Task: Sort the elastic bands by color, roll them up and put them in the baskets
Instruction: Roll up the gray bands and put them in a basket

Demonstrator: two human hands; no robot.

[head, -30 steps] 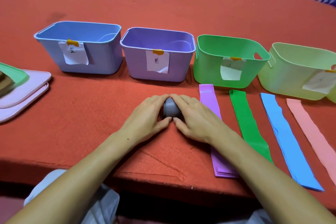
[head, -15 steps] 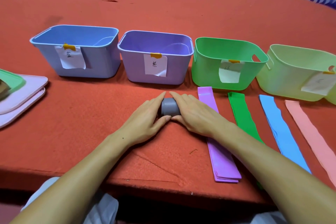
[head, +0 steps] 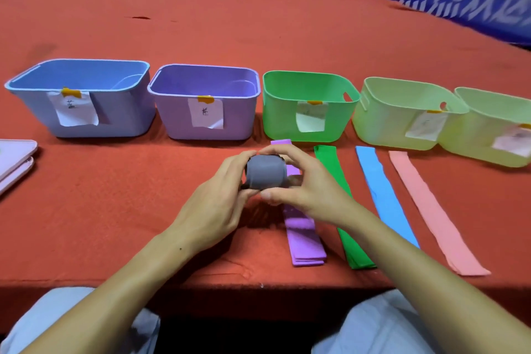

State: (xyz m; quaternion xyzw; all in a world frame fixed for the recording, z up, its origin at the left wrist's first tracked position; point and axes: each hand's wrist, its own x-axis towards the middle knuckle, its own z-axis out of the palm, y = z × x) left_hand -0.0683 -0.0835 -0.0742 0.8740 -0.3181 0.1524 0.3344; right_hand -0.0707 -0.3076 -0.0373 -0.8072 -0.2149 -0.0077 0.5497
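Both hands, the left hand (head: 212, 204) and the right hand (head: 304, 184), pinch a tightly rolled grey rubber band (head: 265, 174) just above the red felt-covered table (head: 115, 195), probably to stop it unrolling before it goes in a basket. Which basket suits grey I cannot tell; the paper labels are blurred. Flat purple (head: 304, 241), green, blue and pink bands lie beside, with a railing behind.
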